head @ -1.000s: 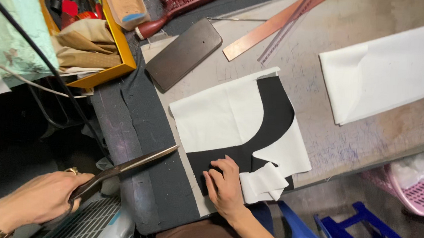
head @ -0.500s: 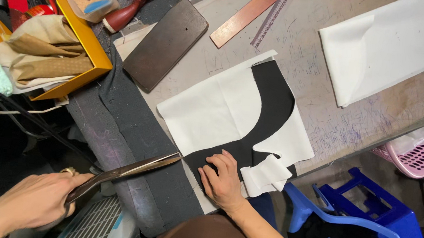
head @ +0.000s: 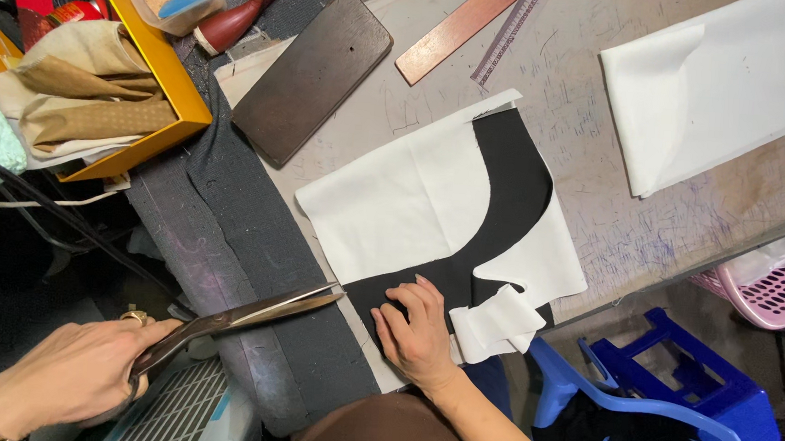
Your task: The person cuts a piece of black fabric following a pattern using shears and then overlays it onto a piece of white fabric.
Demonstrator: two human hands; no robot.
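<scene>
While my left hand (head: 69, 373) at the lower left of the frame keeps a clenched grip on the handles of the long scissors (head: 248, 316), their closed blades point right toward the black fabric (head: 504, 201), tips just beside its lower edge. My right hand (head: 417, 333), low at centre, has its grip released, fingers pressing flat on the black fabric near the table (head: 669, 221) edge. White fabric (head: 403, 203) lies over the black piece at mid-frame, with a small folded white scrap (head: 496, 324) just right of my hand. Above sit a dark rectangular block (head: 315, 72), a wooden ruler (head: 456, 32) and, at the upper right, another white sheet (head: 724, 83). A yellow box (head: 159, 66) holding tan cloth fills the upper left; a blue plastic stool (head: 675, 397) stands at the lower right.
</scene>
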